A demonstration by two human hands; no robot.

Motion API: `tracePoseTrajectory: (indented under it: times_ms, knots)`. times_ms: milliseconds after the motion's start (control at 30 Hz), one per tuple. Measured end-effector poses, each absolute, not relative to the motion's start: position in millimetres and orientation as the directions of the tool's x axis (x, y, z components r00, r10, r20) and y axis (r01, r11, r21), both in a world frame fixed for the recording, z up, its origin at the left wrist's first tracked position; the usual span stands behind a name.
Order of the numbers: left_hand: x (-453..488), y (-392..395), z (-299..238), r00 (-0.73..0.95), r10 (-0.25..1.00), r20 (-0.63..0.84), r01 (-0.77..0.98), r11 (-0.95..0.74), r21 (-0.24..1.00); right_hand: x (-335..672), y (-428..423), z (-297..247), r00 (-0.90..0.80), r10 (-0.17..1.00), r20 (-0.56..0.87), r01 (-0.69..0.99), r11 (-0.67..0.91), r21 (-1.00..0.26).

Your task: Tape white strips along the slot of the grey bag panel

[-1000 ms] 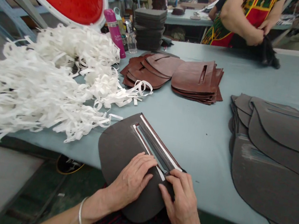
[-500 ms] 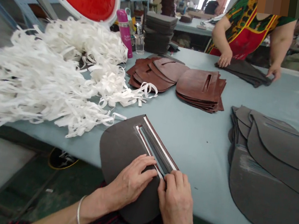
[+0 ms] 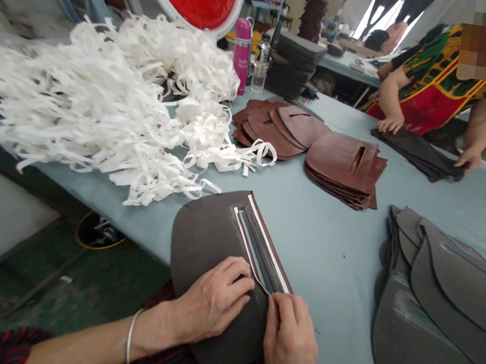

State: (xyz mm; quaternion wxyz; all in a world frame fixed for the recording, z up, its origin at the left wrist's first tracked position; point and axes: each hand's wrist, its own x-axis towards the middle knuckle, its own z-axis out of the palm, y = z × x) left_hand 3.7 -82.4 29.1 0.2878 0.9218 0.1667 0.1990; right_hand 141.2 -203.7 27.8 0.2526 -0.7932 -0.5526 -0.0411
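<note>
A dark grey panel with rounded ends [image 3: 206,231] lies partly on the table and partly over its near edge. White strips run along its slot [image 3: 252,243] and along its straight brown edge. My left hand [image 3: 215,298] rests on the panel with curled fingers, its thumb and fingertips pressed together beside the slot's near end. At that same end, my right hand [image 3: 291,333] pinches the panel's straight edge next to the slot. The fingertips partly hide the lower part of the white strips.
Tangled white strips [image 3: 100,102] heap up at left. Brown slotted leather pieces [image 3: 340,162] lie stacked behind the panel, and grey pieces [image 3: 446,307] at right. A purple bottle [image 3: 240,61] stands at the back. Across the table [image 3: 324,247], a co-worker's hands [image 3: 391,123] touch dark pieces.
The view has shifted, so the table's contents sit further right. My right fingers have closed in at the slot's near end, where the white strip now bends. My left hand stays beside the slot.
</note>
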Motion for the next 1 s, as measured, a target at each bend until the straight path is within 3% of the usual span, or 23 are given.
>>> tracePoseTrajectory:
  times_ms: [133,233,600,1000]
  knots:
    - [4,-81,29,0.869,0.430,0.244,0.223,-0.781,0.583,151,-198,35,0.446,0.848,0.285,0.799,-0.234,-0.555]
    - [3,-80,31,0.878,0.430,0.213,0.242,-0.780,0.576,153,-194,41,0.468,0.825,0.316,0.777,-0.215,-0.591]
    - [2,-79,31,0.879,0.418,0.228,0.230,-0.792,0.566,154,-179,59,0.354,0.820,0.450,0.882,-0.133,-0.452]
    - [2,-80,34,0.851,0.483,0.208,0.276,-0.747,0.605,143,-225,24,0.176,0.915,0.363,0.933,-0.038,-0.358]
